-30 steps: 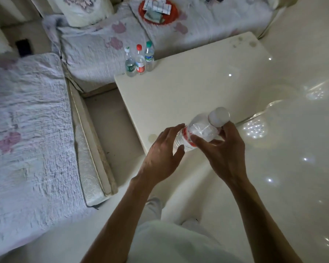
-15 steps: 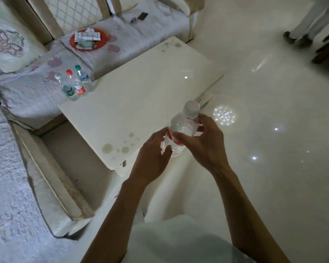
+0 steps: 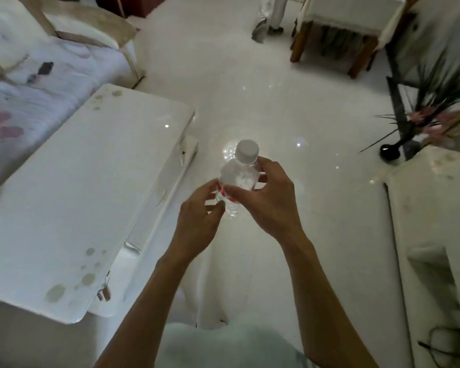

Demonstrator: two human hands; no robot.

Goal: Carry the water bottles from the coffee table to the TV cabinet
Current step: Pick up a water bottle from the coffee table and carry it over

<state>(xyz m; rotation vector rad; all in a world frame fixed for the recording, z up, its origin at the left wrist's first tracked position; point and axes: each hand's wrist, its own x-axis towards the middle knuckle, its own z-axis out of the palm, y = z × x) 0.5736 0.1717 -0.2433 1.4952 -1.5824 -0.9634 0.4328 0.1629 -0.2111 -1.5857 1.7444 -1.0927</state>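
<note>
- Clear plastic water bottle [image 3: 238,179], white cap up, hangs over the floor beside the coffee table [image 3: 72,197].
- Right hand [image 3: 266,197] grips its body.
- Left hand [image 3: 197,221] pinches its lower part.

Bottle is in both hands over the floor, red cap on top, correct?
No: the cap is white, not red; the red is on the label. The head view shows it. The bottle is indeed held by the left hand and right hand over the floor.
</note>
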